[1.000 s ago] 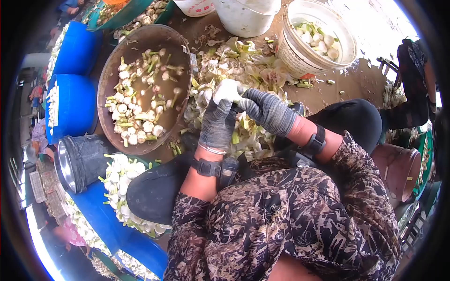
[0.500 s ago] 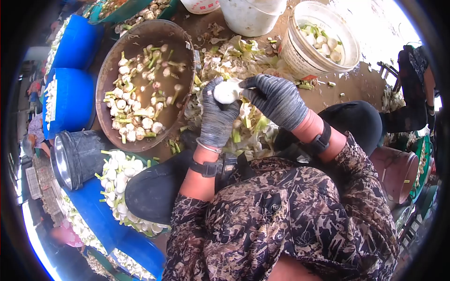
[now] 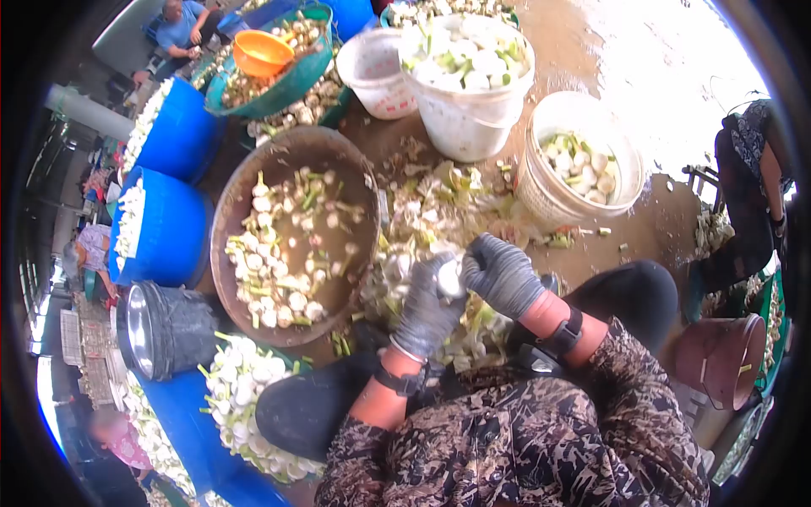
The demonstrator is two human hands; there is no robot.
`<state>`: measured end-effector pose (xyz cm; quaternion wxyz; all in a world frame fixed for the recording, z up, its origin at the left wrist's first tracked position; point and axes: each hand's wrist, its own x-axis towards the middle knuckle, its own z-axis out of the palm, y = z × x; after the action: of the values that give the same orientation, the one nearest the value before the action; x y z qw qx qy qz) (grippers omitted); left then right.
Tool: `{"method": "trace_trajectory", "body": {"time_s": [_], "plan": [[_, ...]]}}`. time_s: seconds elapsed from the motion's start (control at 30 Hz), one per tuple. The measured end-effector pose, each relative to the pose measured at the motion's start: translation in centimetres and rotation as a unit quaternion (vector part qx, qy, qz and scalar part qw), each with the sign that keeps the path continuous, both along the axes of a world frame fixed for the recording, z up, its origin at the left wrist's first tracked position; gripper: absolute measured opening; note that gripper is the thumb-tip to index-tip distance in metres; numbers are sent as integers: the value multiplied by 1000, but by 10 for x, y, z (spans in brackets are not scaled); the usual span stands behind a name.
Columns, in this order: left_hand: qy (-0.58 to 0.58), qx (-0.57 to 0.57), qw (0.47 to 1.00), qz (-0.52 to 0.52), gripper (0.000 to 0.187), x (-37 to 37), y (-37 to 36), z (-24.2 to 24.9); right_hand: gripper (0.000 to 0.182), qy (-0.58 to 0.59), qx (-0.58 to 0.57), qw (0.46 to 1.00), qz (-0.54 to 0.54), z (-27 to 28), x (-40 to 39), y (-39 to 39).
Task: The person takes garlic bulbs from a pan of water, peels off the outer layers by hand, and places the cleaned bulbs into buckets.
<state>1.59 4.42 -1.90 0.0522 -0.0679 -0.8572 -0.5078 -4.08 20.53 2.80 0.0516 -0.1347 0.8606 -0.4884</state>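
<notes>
A white garlic bulb [image 3: 451, 277] is held in my gloved left hand [image 3: 427, 314], whose fingers wrap round its left side. My gloved right hand [image 3: 500, 275] is closed against the bulb's right side, its fingers curled; anything inside it is hidden. Beneath both hands lies a heap of pale peelings [image 3: 439, 211]. To the left, a wide brown basin [image 3: 221, 245] holds garlic bulbs with short green stems in murky water. A white bucket [image 3: 541, 190] at the upper right has peeled bulbs inside.
Another white bucket [image 3: 466, 127], heaped with garlic, stands behind the peelings. Blue tubs [image 3: 169, 241], a black bucket [image 3: 173, 329] and a garlic pile [image 3: 253, 397] are at the left. A pinkish bucket [image 3: 718, 359] stands right. Other people sit at the left and right edges.
The view has shifted, so the basin and buckets appear lower and more of the far containers shows. My right hand's fingers have curled in closer to the bulb, which my left hand still holds.
</notes>
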Motion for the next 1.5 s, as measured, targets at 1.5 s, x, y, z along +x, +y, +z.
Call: {"method": "trace_trajectory", "body": {"time_s": [1.5], "plan": [[-190, 424, 852, 241, 37, -239, -194, 1, 33, 35, 356, 931, 73, -31, -34, 27]]}}
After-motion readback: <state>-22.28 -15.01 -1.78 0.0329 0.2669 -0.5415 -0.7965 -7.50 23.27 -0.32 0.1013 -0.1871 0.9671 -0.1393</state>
